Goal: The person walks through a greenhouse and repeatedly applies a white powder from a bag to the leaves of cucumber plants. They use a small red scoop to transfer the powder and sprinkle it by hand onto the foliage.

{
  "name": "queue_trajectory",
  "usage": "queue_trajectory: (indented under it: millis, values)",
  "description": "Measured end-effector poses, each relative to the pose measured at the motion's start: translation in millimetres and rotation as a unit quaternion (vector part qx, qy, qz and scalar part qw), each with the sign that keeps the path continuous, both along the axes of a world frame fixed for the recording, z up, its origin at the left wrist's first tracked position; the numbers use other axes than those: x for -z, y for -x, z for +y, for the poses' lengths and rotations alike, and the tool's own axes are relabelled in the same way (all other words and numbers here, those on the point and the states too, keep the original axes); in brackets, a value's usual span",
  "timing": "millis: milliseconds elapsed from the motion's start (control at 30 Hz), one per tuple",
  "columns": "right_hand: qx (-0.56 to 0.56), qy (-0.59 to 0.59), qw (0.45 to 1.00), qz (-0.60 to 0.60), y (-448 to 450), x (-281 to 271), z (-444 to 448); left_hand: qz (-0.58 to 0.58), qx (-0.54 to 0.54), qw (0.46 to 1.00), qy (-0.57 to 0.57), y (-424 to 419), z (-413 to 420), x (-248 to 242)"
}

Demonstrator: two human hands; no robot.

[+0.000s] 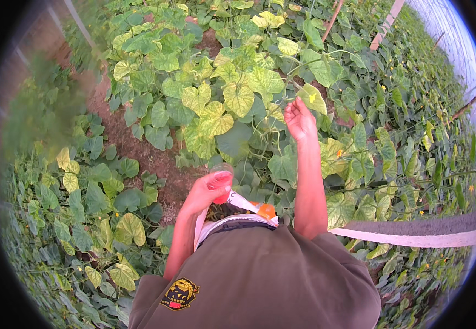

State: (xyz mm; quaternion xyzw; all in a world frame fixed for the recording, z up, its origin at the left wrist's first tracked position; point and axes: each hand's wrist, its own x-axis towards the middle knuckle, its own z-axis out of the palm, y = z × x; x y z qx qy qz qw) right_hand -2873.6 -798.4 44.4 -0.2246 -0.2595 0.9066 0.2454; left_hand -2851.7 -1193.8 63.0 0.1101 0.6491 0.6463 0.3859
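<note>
My left hand point(207, 193) is closed around a clear plastic cup point(222, 174) with something red in or behind it, held low in front of my waist. Farther out and to the right, my right hand point(300, 119) is raised among the vines, fingers curled and fingertips at a yellow flower point(312, 98) beside a pale green leaf point(319, 105). Whether the fingers pinch the flower or its stem cannot be told. Between the arms, a white bag point(242, 202) with printed letters and an orange part point(266, 211) hangs at my waist.
Leafy vines with yellowing leaves point(238, 98) surround me. Bare soil point(139, 152) runs along the left. A grey-and-white beam point(414, 232) crosses at the right, close to my right elbow. Wooden stakes point(382, 26) stand toward the back, and plastic sheeting point(455, 49) forms the right side.
</note>
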Motion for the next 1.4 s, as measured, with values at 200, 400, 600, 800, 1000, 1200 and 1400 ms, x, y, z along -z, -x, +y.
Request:
queue_trajectory:
  millis: [200, 400, 600, 800, 1000, 1200, 1400]
  values:
    - [0.026, -0.589, 0.763, -0.265, -59.4, -79.7, -12.5, -0.003, 0.009, 1.000, -0.002, 1.2, -2.4, 4.4]
    - [-0.053, -0.640, 0.712, -0.283, -86.6, -165.5, -48.2, -0.030, 0.017, 0.999, -0.029, 1.4, -1.2, 4.7]
    - [0.097, -0.769, 0.572, -0.268, -45.1, -160.6, -8.5, 0.008, 0.054, 0.998, -0.026, 7.2, 13.4, -5.1]
    - [0.030, -0.819, 0.470, -0.328, -4.2, -149.9, 2.4, 0.033, 0.077, 0.995, -0.049, 14.1, 48.1, -15.6]
    - [0.086, -0.866, 0.380, -0.314, 21.7, -139.6, 9.5, 0.026, 0.090, 0.994, -0.054, 15.2, 64.0, -16.6]
    - [-0.031, -0.765, 0.584, -0.269, 34.7, -139.8, 27.2, 0.028, 0.096, 0.993, -0.069, 30.7, 80.3, -16.5]
    - [-0.205, -0.563, 0.773, -0.207, 24.3, -146.5, 23.1, 0.047, 0.085, 0.992, -0.082, 50.1, 122.5, -3.9]
